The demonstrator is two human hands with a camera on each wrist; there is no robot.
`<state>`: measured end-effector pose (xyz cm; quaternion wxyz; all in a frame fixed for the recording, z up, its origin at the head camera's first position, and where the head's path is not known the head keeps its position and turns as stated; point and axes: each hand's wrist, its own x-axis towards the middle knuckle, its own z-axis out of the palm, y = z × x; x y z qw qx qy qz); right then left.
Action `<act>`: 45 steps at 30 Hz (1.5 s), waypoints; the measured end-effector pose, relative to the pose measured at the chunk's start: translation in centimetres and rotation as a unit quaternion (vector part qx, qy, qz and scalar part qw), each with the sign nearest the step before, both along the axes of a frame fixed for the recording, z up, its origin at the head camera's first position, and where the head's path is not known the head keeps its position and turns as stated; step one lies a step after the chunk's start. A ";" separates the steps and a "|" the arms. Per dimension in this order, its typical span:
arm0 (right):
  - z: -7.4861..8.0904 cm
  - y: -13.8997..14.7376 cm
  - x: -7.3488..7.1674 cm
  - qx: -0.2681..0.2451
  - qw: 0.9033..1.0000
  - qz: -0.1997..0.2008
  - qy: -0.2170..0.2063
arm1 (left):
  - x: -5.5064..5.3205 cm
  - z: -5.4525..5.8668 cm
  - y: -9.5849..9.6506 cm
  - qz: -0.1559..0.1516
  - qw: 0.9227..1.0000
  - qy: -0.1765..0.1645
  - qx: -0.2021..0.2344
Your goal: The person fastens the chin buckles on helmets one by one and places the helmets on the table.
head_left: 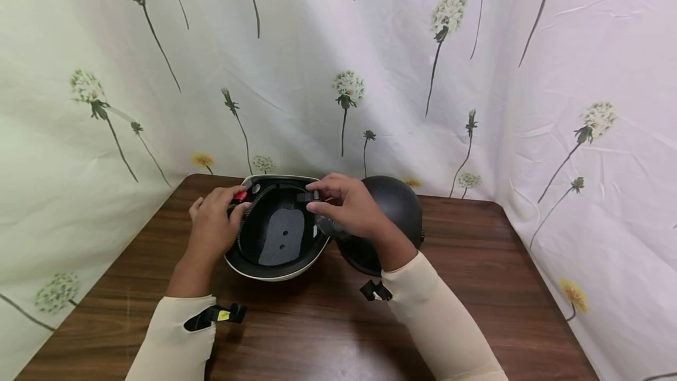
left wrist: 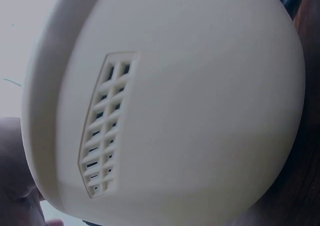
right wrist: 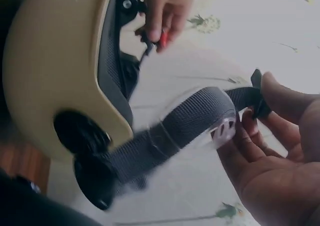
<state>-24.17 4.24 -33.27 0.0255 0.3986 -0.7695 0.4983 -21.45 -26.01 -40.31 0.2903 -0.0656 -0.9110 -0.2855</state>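
Note:
A cream helmet (head_left: 280,280) lies upside down on the table, its black padded inside (head_left: 280,234) facing up. Its vented outer shell (left wrist: 210,96) fills the left wrist view. My left hand (head_left: 214,222), at the helmet's left side, pinches a strap end with a red buckle piece (right wrist: 163,39). Over the right rim, my right hand (head_left: 354,207) holds a black buckle (right wrist: 258,98) between thumb and fingers. From that buckle a grey webbing strap (right wrist: 175,118) runs down to the side of the helmet.
A black helmet (head_left: 396,201) rests dome up just right of the cream one, partly behind my right hand. The brown wooden table (head_left: 296,334) meets a flower-printed cloth (head_left: 296,75) at its back and sides.

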 end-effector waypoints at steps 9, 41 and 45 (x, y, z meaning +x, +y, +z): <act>-2.0 -3.7 -1.0 -0.044 0.995 -0.029 -0.088 | -0.1 0.0 -0.3 0.007 1.000 0.010 -0.005; -3.9 -10.3 -2.3 0.024 0.985 -0.136 -0.105 | -0.1 0.2 -0.2 -0.002 1.000 0.014 -0.024; -4.0 -10.7 -2.3 0.031 0.984 -0.145 -0.098 | -0.1 0.2 -0.2 -0.002 1.000 0.009 -0.024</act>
